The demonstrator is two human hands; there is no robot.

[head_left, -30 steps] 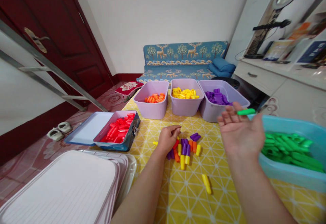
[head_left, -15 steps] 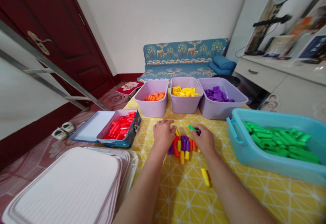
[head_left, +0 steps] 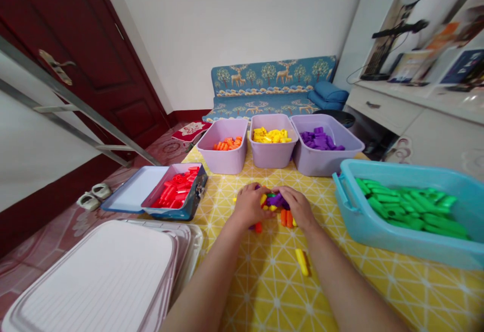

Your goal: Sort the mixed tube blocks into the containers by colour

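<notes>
My left hand (head_left: 251, 207) curls around the left side of a pile of short coloured plastic tubes in the middle of the table, its fingers bent over several of them. From the other side, my right hand (head_left: 297, 207) closes on some purple tubes (head_left: 278, 200). Yellow and green tubes show between the two hands, partly hidden by the fingers. Two orange tubes (head_left: 286, 218) lie just below my right hand. A single yellow tube (head_left: 301, 262) rests apart, nearer to me.
Behind the pile stand lilac bins of orange (head_left: 223, 163), yellow (head_left: 273, 158) and purple tubes (head_left: 327, 166). A turquoise bin (head_left: 401, 249) of green tubes is at right, an open tin (head_left: 192, 206) of red tubes at left. Stacked white trays (head_left: 102, 271) fill the near left.
The green tube my right hand held above the pile is no longer there. Both hands have come closer together, and the tubes that lay in rows are now gathered between them.
</notes>
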